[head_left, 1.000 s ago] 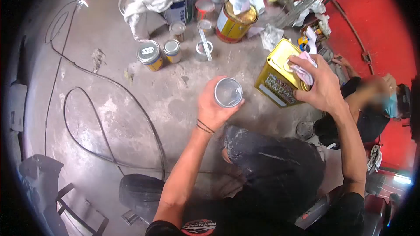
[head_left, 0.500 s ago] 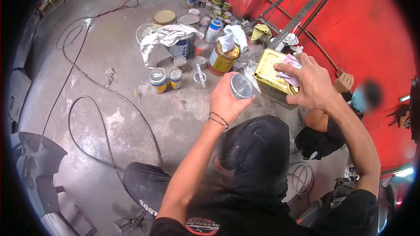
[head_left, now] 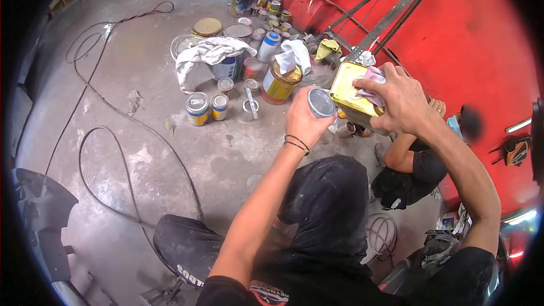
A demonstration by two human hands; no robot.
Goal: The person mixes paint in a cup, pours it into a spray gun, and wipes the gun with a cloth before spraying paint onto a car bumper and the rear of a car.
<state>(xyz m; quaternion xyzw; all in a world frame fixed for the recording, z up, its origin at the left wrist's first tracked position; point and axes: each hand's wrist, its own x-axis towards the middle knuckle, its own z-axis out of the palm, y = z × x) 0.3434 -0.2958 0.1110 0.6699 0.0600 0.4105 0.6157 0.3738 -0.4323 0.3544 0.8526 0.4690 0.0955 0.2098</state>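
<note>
My left hand is wrapped round a clear plastic cup, its open top facing me. A rectangular gold metal can is gripped from above by my right hand, which presses a pinkish rag against the can's top. The can is tilted, and its near left corner comes right up to the cup's rim. Left of the cup, on the floor, stands a round yellow-labelled can with a white cloth on top. A small cup with a stir stick sits closer to me.
Two small paint cans stand left of centre. Behind them, a white rag drapes over larger cans, with several more tins along the red wall. A hose loops over the floor. Another person crouches at the right.
My left hand has brought the cup right, up to the can's corner. The gold can is tipped further toward the cup. The whole view has shifted slightly.
</note>
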